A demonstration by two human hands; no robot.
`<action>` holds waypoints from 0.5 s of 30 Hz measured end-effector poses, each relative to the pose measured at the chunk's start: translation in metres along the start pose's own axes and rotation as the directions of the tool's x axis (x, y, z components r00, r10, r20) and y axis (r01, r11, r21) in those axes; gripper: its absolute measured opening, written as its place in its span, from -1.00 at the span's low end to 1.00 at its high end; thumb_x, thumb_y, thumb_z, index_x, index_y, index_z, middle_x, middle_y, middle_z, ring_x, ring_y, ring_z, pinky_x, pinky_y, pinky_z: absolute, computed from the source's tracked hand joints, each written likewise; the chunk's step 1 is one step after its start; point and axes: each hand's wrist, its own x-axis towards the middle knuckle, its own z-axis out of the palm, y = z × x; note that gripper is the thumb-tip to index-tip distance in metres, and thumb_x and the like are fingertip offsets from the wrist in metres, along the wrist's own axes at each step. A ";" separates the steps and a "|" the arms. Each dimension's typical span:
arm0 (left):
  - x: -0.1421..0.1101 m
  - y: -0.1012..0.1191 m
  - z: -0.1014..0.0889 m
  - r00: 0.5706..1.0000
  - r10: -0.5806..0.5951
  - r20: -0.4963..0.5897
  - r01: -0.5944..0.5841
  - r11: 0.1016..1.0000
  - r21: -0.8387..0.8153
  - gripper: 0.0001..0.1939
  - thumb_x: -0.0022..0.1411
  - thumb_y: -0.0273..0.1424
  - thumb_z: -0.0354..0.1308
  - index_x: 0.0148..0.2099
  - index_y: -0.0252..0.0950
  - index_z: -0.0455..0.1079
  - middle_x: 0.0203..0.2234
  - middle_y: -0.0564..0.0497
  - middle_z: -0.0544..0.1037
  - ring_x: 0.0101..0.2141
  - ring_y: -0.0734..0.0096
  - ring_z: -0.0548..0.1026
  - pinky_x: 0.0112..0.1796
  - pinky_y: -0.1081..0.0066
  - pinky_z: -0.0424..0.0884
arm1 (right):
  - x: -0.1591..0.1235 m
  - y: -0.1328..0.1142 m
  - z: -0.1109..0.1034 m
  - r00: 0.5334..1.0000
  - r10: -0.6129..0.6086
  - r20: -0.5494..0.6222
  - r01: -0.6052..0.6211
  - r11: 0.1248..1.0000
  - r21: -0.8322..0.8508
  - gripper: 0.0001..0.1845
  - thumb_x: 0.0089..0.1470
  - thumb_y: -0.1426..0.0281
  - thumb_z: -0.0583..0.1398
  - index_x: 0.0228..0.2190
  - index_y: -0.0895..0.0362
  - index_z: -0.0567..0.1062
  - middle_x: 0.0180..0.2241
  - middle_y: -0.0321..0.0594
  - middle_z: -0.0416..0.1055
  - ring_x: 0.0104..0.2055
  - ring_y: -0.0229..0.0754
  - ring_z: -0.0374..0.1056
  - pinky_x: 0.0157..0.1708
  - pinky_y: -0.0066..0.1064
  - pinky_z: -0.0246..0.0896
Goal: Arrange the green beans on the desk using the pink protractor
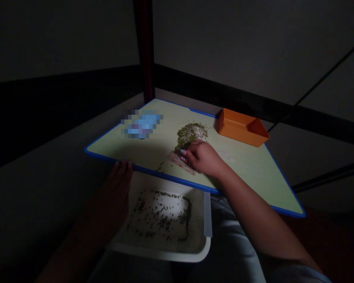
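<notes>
My right hand (201, 157) rests on the pale green table top (247, 165), fingers curled down at the near edge of a heap of small green beans (191, 133). Its fingertips press on a flat pinkish card or sheet (179, 161) lying under them. A few loose beans trail from the heap toward the table's front edge. My left hand (118, 184) is below that edge, gripping the rim of a white rectangular tray (194, 251) held on my lap. Several green beans lie scattered inside the tray.
An orange rectangular box (242, 127) stands at the table's far right. A blurred blue object (142, 124) lies at the far left. The table has a blue rim (120, 162). A dark post (144, 51) rises behind it; the surroundings are dim.
</notes>
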 end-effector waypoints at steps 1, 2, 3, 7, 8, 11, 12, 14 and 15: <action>-0.001 0.000 0.001 1.000 0.010 -0.008 -0.010 1.000 0.001 -0.31 0.21 -0.49 -0.20 0.37 -0.39 -0.25 0.32 -0.26 0.06 0.32 0.08 -0.04 0.19 0.04 0.24 | 0.001 -0.001 0.002 1.000 0.003 -0.009 -0.004 1.000 -0.029 -0.62 0.20 0.35 0.07 -0.63 0.15 0.34 -0.58 -0.25 0.20 -0.43 -0.24 0.09 -0.36 -0.34 -0.02; -0.001 -0.001 0.002 1.000 0.022 -0.015 -0.022 1.000 0.003 -0.31 0.21 -0.49 -0.20 0.37 -0.39 -0.27 0.32 -0.27 0.05 0.32 0.08 -0.05 0.19 0.03 0.24 | 0.003 -0.002 0.004 1.000 0.004 -0.014 -0.005 0.999 -0.054 -0.62 0.20 0.35 0.08 -0.63 0.16 0.35 -0.57 -0.24 0.20 -0.43 -0.24 0.09 -0.35 -0.34 -0.02; -0.002 -0.001 0.003 0.999 0.029 -0.023 -0.028 1.000 0.004 -0.31 0.22 -0.49 -0.21 0.37 -0.39 -0.29 0.33 -0.28 0.03 0.32 0.08 -0.06 0.20 0.03 0.22 | 0.004 -0.003 0.007 1.000 0.002 -0.016 -0.003 0.997 -0.076 -0.62 0.20 0.34 0.08 -0.62 0.16 0.37 -0.57 -0.24 0.20 -0.43 -0.24 0.08 -0.35 -0.33 -0.03; -0.002 0.001 0.002 1.000 0.019 0.001 -0.019 1.000 0.005 -0.30 0.24 -0.48 -0.24 0.38 -0.36 -0.40 0.34 -0.29 0.00 0.34 0.12 -0.10 0.22 0.05 0.17 | 0.013 -0.009 0.013 1.000 -0.028 -0.009 0.027 0.996 -0.090 -0.64 0.20 0.32 0.09 -0.59 0.18 0.41 -0.54 -0.22 0.23 -0.41 -0.23 0.08 -0.34 -0.34 -0.03; -0.002 0.002 0.002 1.000 0.012 0.018 -0.012 1.000 -0.001 -0.30 0.24 -0.48 -0.25 0.38 -0.35 -0.41 0.34 -0.28 -0.01 0.34 0.13 -0.12 0.23 0.06 0.16 | 0.015 -0.010 0.014 0.999 -0.040 -0.001 0.040 0.996 -0.077 -0.66 0.20 0.33 0.10 -0.58 0.18 0.42 -0.53 -0.22 0.24 -0.40 -0.23 0.09 -0.33 -0.34 -0.03; -0.002 0.003 0.000 0.999 0.011 0.043 -0.011 1.000 -0.020 -0.29 0.24 -0.48 -0.26 0.38 -0.32 -0.45 0.36 -0.24 -0.05 0.35 0.17 -0.17 0.25 0.08 0.11 | 0.019 -0.014 0.016 0.996 -0.073 0.042 0.074 0.997 -0.031 -0.67 0.19 0.35 0.10 -0.58 0.18 0.40 -0.53 -0.23 0.23 -0.39 -0.24 0.11 -0.30 -0.36 0.00; -0.002 0.003 -0.001 0.999 0.016 0.043 -0.015 1.000 -0.025 -0.29 0.24 -0.48 -0.26 0.38 -0.32 -0.45 0.36 -0.23 -0.05 0.35 0.18 -0.18 0.26 0.08 0.10 | 0.019 -0.014 0.017 0.995 -0.079 0.057 0.080 0.997 -0.017 -0.67 0.19 0.36 0.10 -0.58 0.18 0.40 -0.53 -0.24 0.23 -0.39 -0.24 0.11 -0.30 -0.36 0.01; -0.002 0.004 -0.002 0.999 0.015 0.045 -0.013 0.999 -0.032 -0.30 0.24 -0.48 -0.26 0.38 -0.34 -0.42 0.36 -0.23 -0.04 0.35 0.17 -0.18 0.26 0.07 0.09 | 0.018 -0.016 0.017 0.993 -0.089 0.079 0.088 0.996 0.012 -0.68 0.20 0.37 0.09 -0.58 0.18 0.39 -0.52 -0.25 0.23 -0.38 -0.25 0.12 -0.28 -0.36 0.02; -0.001 0.004 -0.002 0.999 0.006 0.048 -0.005 0.999 -0.035 -0.31 0.25 -0.47 -0.26 0.38 -0.36 -0.40 0.35 -0.24 -0.03 0.35 0.17 -0.18 0.26 0.08 0.09 | 0.018 -0.016 0.017 0.991 -0.098 0.086 0.096 0.995 0.027 -0.68 0.20 0.38 0.09 -0.57 0.18 0.38 -0.52 -0.25 0.23 -0.37 -0.25 0.13 -0.27 -0.37 0.02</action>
